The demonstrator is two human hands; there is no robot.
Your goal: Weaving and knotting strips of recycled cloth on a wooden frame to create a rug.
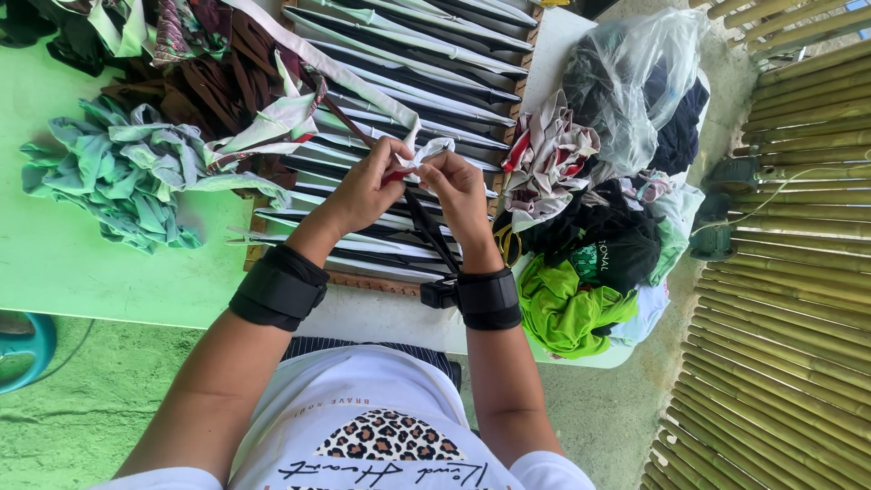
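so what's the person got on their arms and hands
Both arms are bare up to short white sleeves. Each wrist carries a wide black strap band: one on the left wrist, one on the right wrist, the right one with a small black block clipped at its inner side. The left hand and right hand wear no gloves; no rings can be made out.

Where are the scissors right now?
The scissors lie on the table's right side in the head view, just right of the right hand, beside the lime green cloth.
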